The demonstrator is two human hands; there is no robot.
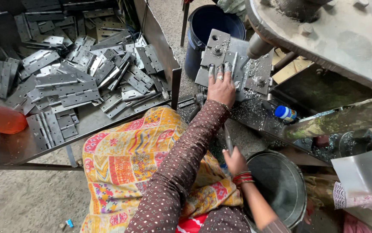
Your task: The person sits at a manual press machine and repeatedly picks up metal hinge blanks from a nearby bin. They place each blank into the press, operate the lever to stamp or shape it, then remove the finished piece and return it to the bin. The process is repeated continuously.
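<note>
My left hand (221, 88) reaches forward and presses flat on a grey hinge plate (220, 54) lying in the metal jig (259, 80) under a drill spindle (258, 45). Its fingertips rest on the plate's near edge. Lower down, my right hand (235, 161), with red bangles at the wrist, is closed around a thin metal lever (228, 139) that rises toward the machine. A patterned yellow and orange cloth (125, 159) covers my lap.
A steel tray (86, 123) at left holds several loose grey hinges (73, 82). A blue bucket (214, 21) stands behind the jig and a metal bucket (280, 185) sits at lower right. Metal shavings (250, 110) and a small blue-capped bottle (285, 113) lie on the machine bed.
</note>
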